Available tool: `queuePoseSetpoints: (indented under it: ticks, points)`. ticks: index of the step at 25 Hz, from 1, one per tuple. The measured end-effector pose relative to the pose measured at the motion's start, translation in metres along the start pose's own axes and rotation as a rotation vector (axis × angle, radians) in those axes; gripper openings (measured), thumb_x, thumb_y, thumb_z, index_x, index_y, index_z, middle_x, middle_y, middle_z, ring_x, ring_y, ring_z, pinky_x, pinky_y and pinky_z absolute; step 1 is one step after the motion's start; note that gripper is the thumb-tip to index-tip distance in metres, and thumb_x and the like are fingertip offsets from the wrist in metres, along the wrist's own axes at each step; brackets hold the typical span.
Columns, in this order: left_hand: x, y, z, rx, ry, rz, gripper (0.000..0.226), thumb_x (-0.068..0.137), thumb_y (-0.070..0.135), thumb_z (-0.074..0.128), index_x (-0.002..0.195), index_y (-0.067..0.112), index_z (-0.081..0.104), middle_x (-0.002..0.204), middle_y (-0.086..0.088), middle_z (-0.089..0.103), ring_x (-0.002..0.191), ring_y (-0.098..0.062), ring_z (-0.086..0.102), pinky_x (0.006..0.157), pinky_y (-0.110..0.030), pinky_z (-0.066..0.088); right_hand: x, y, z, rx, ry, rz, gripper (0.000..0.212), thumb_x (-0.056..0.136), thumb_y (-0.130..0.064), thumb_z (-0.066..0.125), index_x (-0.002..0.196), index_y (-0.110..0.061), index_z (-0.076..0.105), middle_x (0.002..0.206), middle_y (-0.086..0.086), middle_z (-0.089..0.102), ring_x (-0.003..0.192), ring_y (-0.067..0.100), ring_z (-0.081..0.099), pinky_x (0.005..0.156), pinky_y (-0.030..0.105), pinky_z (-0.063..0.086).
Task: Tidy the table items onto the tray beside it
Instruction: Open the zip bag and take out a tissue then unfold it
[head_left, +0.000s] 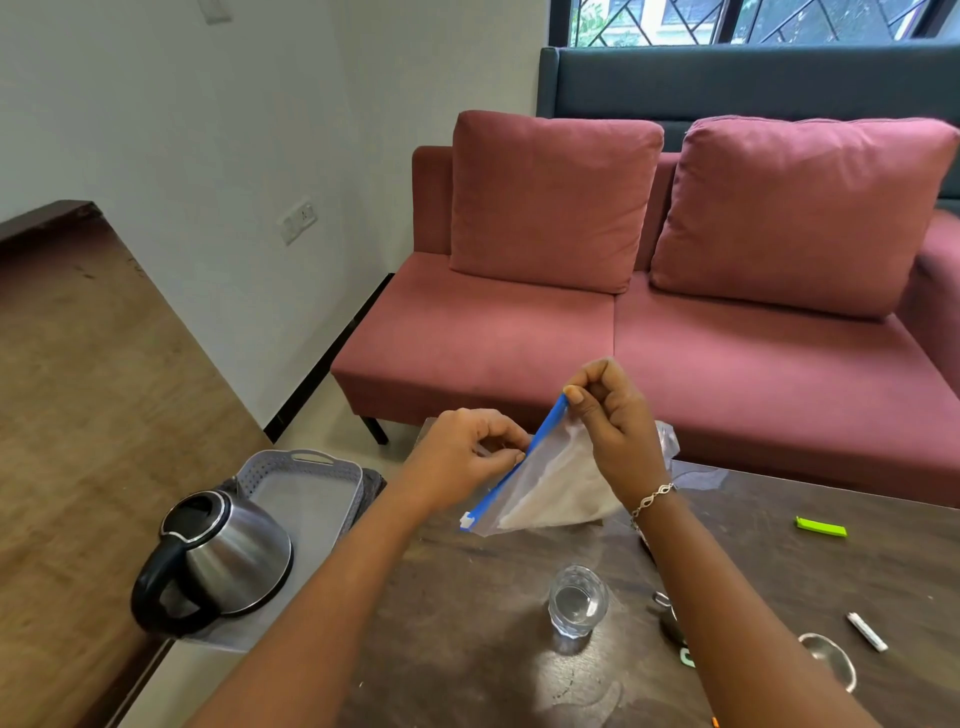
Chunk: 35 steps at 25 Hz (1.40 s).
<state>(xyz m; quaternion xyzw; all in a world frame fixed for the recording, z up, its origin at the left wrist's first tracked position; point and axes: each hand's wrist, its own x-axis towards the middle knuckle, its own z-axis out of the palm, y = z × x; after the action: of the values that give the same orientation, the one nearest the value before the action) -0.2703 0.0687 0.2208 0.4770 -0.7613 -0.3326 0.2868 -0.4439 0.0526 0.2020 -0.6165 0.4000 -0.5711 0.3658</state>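
Both my hands hold a clear zip bag (550, 483) with a blue slider strip, lifted above the dark table (467, 623). My left hand (467, 452) pinches the strip near its middle. My right hand (613, 415) pinches the strip's upper end. Something pale lies inside the bag. A grey perforated tray (306, 483) stands to the left of the table, and a steel kettle (218, 561) sits on its near end. On the table are a clear glass (577, 600), a green clip (821, 526), a small white stick (866, 631) and a round metal lid (830, 657).
A red sofa (675, 322) with two cushions stands behind the table. A wooden counter (78, 389) runs along the left. More clear plastic (685, 467) lies at the table's far edge. Small dark items (670, 623) sit partly hidden under my right forearm.
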Motion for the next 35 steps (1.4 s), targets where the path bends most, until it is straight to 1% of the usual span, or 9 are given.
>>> queuePoseSetpoints:
  ticks: [5, 9, 13, 16, 21, 26, 28, 32, 35]
  points:
    - [0.000, 0.000, 0.007, -0.031, -0.032, 0.012, 0.015, 0.084, 0.002, 0.061, 0.092, 0.009, 0.072, 0.076, 0.012, 0.065, 0.069, 0.003, 0.060, 0.068, -0.014, 0.050, -0.003, -0.001, 0.006, 0.065, -0.037, 0.026, 0.012, 0.084, -0.013, 0.048, 0.075, -0.020, 0.048, 0.069, 0.006, 0.049, 0.061, 0.012, 0.045, 0.059, 0.019, 0.041]
    - [-0.005, 0.003, 0.013, -0.337, -0.037, -0.089, 0.017, 0.090, 0.003, 0.053, 0.097, -0.002, 0.068, 0.081, -0.011, 0.066, 0.069, -0.009, 0.061, 0.064, -0.017, 0.051, -0.005, 0.000, 0.012, 0.027, -0.035, 0.031, 0.019, 0.084, -0.016, 0.049, 0.074, -0.032, 0.049, 0.065, 0.003, 0.049, 0.057, 0.019, 0.045, 0.056, 0.027, 0.042]
    - [-0.014, 0.002, 0.010, -0.621, -0.034, -0.207, 0.026, 0.085, 0.021, 0.055, 0.092, -0.001, 0.068, 0.079, -0.010, 0.069, 0.071, -0.016, 0.064, 0.065, -0.022, 0.054, -0.006, 0.002, 0.007, -0.019, -0.025, 0.023, 0.015, 0.085, -0.015, 0.048, 0.075, -0.027, 0.048, 0.060, -0.004, 0.048, 0.051, 0.011, 0.046, 0.053, 0.026, 0.043]
    - [-0.014, 0.002, 0.011, -0.504, -0.015, -0.217, 0.008, 0.082, 0.005, 0.064, 0.086, -0.001, 0.068, 0.074, -0.017, 0.064, 0.063, -0.022, 0.059, 0.061, -0.025, 0.051, -0.007, 0.004, 0.008, -0.055, 0.002, 0.030, 0.014, 0.085, -0.016, 0.049, 0.075, -0.027, 0.049, 0.063, -0.008, 0.049, 0.056, 0.010, 0.047, 0.057, 0.027, 0.043]
    - [-0.010, 0.003, 0.026, -0.227, 0.305, -0.241, 0.008, 0.079, 0.004, 0.066, 0.074, 0.008, 0.070, 0.064, -0.004, 0.066, 0.057, -0.014, 0.057, 0.054, -0.026, 0.049, -0.019, 0.002, 0.013, -0.269, 0.275, 0.069, 0.017, 0.082, -0.013, 0.063, 0.081, -0.027, 0.054, 0.079, -0.007, 0.061, 0.073, 0.007, 0.057, 0.069, 0.017, 0.046]
    - [-0.010, 0.000, 0.038, 0.130, 0.435, -0.095, 0.009, 0.080, 0.013, 0.062, 0.080, 0.014, 0.071, 0.073, -0.001, 0.067, 0.063, -0.017, 0.060, 0.059, -0.038, 0.051, -0.036, 0.001, 0.026, 0.087, 0.017, 0.450, 0.012, 0.082, -0.002, 0.061, 0.074, -0.009, 0.066, 0.067, 0.010, 0.065, 0.059, 0.012, 0.059, 0.060, 0.025, 0.049]
    - [-0.013, 0.000, 0.043, 0.229, 0.445, -0.039, 0.015, 0.078, 0.017, 0.058, 0.085, 0.015, 0.071, 0.075, -0.002, 0.063, 0.064, -0.020, 0.059, 0.057, -0.039, 0.050, -0.038, 0.001, 0.031, 0.186, 0.019, 0.527, 0.013, 0.083, -0.001, 0.060, 0.073, -0.006, 0.067, 0.064, 0.009, 0.064, 0.056, 0.011, 0.059, 0.059, 0.024, 0.050]
    - [-0.016, 0.002, 0.044, 0.223, 0.392, -0.020, 0.021, 0.079, 0.017, 0.057, 0.094, 0.014, 0.072, 0.077, -0.002, 0.059, 0.063, -0.020, 0.057, 0.058, -0.039, 0.051, -0.039, -0.001, 0.031, 0.255, 0.060, 0.577, 0.011, 0.083, 0.000, 0.059, 0.078, 0.000, 0.068, 0.073, 0.020, 0.066, 0.066, 0.022, 0.062, 0.062, 0.028, 0.052]
    - [-0.018, 0.003, 0.040, 0.101, 0.350, -0.087, 0.021, 0.084, 0.011, 0.062, 0.103, 0.014, 0.070, 0.082, -0.002, 0.058, 0.068, -0.017, 0.058, 0.064, -0.033, 0.051, -0.040, -0.002, 0.030, 0.258, 0.063, 0.593, 0.015, 0.083, 0.001, 0.058, 0.074, -0.005, 0.069, 0.071, 0.016, 0.067, 0.062, 0.018, 0.064, 0.057, 0.021, 0.054]
